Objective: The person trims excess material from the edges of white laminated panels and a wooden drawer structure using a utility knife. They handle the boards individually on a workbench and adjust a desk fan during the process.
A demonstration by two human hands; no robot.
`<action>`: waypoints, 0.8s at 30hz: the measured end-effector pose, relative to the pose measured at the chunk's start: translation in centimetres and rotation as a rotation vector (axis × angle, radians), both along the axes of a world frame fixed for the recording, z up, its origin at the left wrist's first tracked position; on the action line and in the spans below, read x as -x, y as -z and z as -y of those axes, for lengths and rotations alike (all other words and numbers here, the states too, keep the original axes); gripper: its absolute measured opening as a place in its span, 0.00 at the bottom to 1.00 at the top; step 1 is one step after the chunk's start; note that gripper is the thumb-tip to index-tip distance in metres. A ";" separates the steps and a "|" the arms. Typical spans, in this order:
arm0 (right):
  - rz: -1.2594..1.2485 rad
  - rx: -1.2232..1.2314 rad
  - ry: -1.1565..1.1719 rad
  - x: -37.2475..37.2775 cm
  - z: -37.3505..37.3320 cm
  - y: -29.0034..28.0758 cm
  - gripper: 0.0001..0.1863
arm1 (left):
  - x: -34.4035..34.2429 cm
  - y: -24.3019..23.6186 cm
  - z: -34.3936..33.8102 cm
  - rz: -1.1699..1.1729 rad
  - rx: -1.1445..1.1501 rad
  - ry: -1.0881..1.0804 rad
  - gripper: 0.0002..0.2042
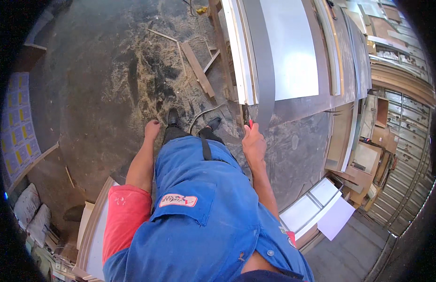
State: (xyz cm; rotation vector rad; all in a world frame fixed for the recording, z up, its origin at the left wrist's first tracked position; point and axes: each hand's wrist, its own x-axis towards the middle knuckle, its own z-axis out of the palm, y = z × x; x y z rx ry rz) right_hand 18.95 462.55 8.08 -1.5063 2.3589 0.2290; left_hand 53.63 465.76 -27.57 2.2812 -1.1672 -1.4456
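Observation:
My right hand [254, 143] is closed round a red-handled tool [250, 123] whose dark metal head points at the near corner of a stack of white boards [240, 89]. Its exact kind is too small to make out. Along the stack lies a long grey strip [264, 61], its near end hanging past the edge beside the tool. A glossy white panel [293, 51] lies to the right of the strip. Low on my left side hangs my left hand [153, 129], fingers curled in, with nothing seen in it and touching nothing.
Sawdust [152, 70] and wood offcuts [198, 69] litter the floor ahead, beside a loose cable [204, 113] near my feet. More panels lean at the right [342, 131]. A framed white piece [309, 207] stands behind on my right, and boards [93, 230] on my left.

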 end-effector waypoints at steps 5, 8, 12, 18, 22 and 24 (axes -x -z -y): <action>-0.003 0.005 -0.039 -0.1 0.2 0.2 0.16 | -0.3 -1.1 0.4 0.035 -0.044 0.091 0.16; 0.041 0.011 0.018 0.1 0.1 0.9 0.16 | -0.2 -2.0 0.5 0.014 -0.055 0.051 0.16; 0.040 0.056 0.020 0.7 -1.3 2.7 0.16 | 0.2 -3.2 1.2 0.015 -0.047 0.063 0.17; 0.130 -0.080 -0.102 0.8 -1.6 -0.2 0.17 | -1.2 1.6 1.3 -0.045 -0.048 0.018 0.16; 0.181 -0.010 -0.042 1.0 -3.0 0.5 0.17 | -1.4 0.9 1.6 -0.094 -0.018 0.014 0.16; 0.198 0.014 0.020 0.9 -3.2 0.8 0.17 | -1.1 -1.5 1.9 -0.068 0.015 0.022 0.16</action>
